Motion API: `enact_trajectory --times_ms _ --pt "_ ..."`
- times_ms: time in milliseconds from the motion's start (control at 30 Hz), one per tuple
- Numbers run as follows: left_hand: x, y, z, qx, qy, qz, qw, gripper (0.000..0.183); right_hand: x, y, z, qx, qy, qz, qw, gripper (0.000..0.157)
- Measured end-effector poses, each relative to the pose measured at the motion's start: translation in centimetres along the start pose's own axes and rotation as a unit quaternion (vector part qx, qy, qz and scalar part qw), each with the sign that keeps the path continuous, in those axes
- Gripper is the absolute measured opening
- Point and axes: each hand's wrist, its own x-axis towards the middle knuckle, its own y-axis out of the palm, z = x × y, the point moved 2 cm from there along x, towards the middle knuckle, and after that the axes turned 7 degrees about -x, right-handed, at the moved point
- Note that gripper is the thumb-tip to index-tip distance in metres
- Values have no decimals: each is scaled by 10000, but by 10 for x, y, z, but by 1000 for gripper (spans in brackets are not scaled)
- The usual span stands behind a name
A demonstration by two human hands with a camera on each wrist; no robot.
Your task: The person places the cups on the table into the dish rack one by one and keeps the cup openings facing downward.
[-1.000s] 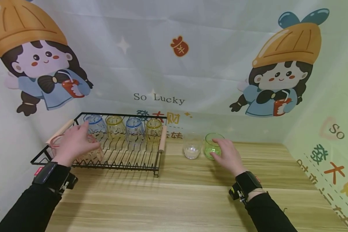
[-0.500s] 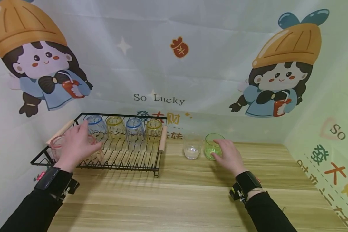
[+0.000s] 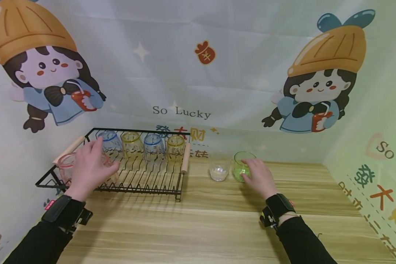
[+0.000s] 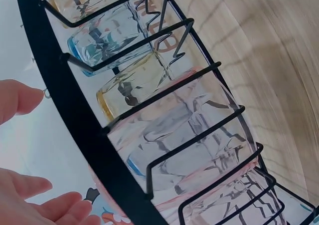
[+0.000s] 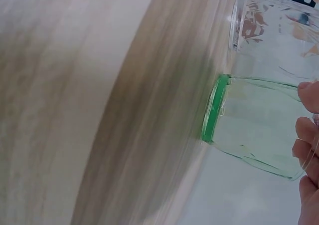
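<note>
My left hand [image 3: 90,168] hovers over the front left of a black wire dish rack [image 3: 140,190], thumb and fingers spread, holding nothing. Beneath it are pink-rimmed glasses [image 3: 65,165], partly hidden by the hand; in the left wrist view a pink glass [image 4: 214,117] shows through the wires, apart from the fingers [image 4: 22,98]. On the table at right, my right hand [image 3: 260,178] grips a green glass [image 3: 241,167] near its open rim, fingers and thumb curled around it. The right wrist view shows the thick green base [image 5: 215,110] down at the tabletop.
Two blue-rimmed glasses [image 3: 153,146] and two yellow-rimmed glasses [image 3: 131,145] stand upside down along the rack's back row. A clear glass [image 3: 219,171] stands just left of the green one. Wooden handles [image 3: 185,159] flank the rack. A printed cloth [image 3: 184,84] hangs behind the wooden table [image 3: 198,231].
The left hand has shifted slightly right over the pink glasses, uncovering more of the left one. My right hand has stayed at the green glass, nearly still.
</note>
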Motion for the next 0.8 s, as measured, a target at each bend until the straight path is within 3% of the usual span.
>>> enact_trajectory --times_ms 333,500,800 --pt "-4 4 -7 -26 63 36 10000 88 0 8 1 -200 -158 -401 9989 47" --pt "-6 9 -13 -80 190 37 9998 79 0 9 1 -169 -53 -306 9994 43" --pt "-10 17 -21 -129 374 34 9992 84 3 10 0 -300 -14 -285 9991 36"
